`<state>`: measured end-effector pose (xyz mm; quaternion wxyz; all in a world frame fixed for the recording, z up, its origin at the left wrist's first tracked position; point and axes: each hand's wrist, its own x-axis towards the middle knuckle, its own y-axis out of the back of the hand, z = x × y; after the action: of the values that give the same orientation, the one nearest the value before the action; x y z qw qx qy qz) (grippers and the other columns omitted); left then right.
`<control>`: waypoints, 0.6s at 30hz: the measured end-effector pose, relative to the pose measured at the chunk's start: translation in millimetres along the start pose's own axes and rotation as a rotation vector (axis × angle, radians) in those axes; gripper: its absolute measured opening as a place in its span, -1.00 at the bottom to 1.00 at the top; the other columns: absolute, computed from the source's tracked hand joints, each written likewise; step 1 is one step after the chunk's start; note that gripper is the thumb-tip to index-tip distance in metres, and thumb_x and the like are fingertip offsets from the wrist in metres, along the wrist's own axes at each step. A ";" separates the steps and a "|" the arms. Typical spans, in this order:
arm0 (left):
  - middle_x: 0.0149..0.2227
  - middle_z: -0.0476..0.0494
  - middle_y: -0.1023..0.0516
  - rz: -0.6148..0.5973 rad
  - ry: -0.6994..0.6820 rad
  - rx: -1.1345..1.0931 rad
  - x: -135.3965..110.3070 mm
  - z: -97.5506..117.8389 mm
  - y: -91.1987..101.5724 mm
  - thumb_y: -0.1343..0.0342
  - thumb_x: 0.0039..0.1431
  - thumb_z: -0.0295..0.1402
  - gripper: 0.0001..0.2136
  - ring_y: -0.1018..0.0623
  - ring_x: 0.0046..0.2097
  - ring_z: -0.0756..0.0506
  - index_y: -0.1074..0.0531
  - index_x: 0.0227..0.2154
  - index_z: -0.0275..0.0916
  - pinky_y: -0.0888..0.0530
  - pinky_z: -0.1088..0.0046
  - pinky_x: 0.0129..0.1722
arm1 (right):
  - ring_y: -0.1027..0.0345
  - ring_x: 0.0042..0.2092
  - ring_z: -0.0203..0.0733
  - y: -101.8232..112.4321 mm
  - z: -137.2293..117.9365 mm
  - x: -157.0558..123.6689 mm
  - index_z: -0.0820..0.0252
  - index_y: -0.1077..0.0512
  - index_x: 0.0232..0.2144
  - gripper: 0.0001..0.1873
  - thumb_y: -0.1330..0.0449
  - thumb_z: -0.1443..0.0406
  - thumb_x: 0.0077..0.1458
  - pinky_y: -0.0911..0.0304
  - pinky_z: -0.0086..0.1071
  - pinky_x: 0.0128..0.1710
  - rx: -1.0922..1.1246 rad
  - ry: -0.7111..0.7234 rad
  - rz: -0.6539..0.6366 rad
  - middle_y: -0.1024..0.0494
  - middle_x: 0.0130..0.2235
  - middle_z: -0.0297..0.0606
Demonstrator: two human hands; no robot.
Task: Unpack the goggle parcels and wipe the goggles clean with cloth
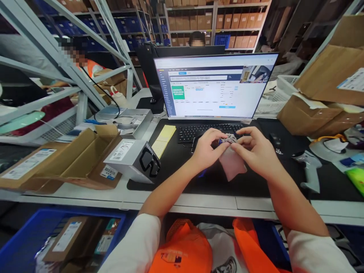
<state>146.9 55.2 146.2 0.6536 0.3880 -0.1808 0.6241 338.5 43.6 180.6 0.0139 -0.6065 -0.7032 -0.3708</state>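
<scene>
A small pinkish-grey cloth pouch (231, 163) hangs over the black desk mat, its top gathered into folds. My left hand (209, 148) pinches the gathered top from the left, thumb and fingers closed on it. From the right, my right hand (254, 149) grips the same top between thumb and index finger, its other fingers curled. A bit of blue shows at the folds beside my left fingers. What the pouch contains is hidden. Behind the hands lies a black keyboard (189, 133), partly covered by them.
A monitor (204, 91) stands behind the keyboard. To the left are a grey box with a goggles picture (133, 161), an opened cardboard box (82, 159) and yellow notepaper (164, 140). A handheld scanner (309, 170) lies right. Cardboard boxes (321, 113) rise at far right; people sit beyond.
</scene>
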 end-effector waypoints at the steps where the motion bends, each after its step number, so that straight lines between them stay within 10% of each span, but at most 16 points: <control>1: -0.17 -0.16 -0.54 0.003 -0.014 -0.007 1.2 -3.1 5.4 -0.21 0.30 -0.24 -0.84 -0.54 -0.13 -0.09 -0.53 -0.19 -0.22 -0.50 0.37 -0.18 | -0.48 -0.37 -0.19 -1.3 -4.6 2.6 0.05 -0.42 0.11 -0.57 -0.29 0.21 0.20 -0.39 -0.34 -0.35 -0.048 0.062 -0.058 -0.59 -0.35 -0.35; 7: -0.21 -0.12 -0.51 -0.231 -0.086 0.107 9.8 -2.0 48.2 -0.21 0.30 -0.27 -0.87 -0.53 -0.16 -0.08 -0.51 -0.28 -0.22 -0.46 0.36 -0.12 | -0.42 -0.09 -0.10 -5.1 -1.9 17.5 0.07 -0.56 -0.12 -0.85 -0.25 0.24 0.27 -0.35 -0.24 -0.08 -0.293 0.371 -0.167 -0.48 -0.11 -0.18; 11: -0.24 -0.14 -0.42 -0.475 -0.089 0.306 15.0 6.0 68.8 -0.14 0.34 -0.14 -0.70 -0.45 -0.20 -0.10 -0.48 -0.43 -0.23 -0.41 0.35 -0.19 | -0.40 -0.08 -0.13 4.1 6.8 23.9 0.16 -0.38 -0.43 -0.81 -0.21 0.31 0.26 -0.33 -0.29 -0.11 -0.175 0.375 -0.371 -0.46 -0.05 -0.16; 18: -0.15 -0.16 -0.53 -0.508 0.013 0.230 18.9 1.2 66.1 -0.06 0.40 -0.15 -0.68 -0.54 -0.13 -0.10 -0.57 -0.38 -0.21 -0.46 0.35 -0.09 | -0.41 -0.24 -0.22 26.1 9.8 25.7 0.15 -0.48 -0.39 -0.70 -0.13 0.17 0.37 -0.30 -0.36 -0.23 -0.122 0.303 -0.404 -0.53 -0.24 -0.23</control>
<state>86.9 61.8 179.2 0.7420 0.4883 -0.0017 0.4593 358.5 70.2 198.7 0.0082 -0.3911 -0.7763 -0.4943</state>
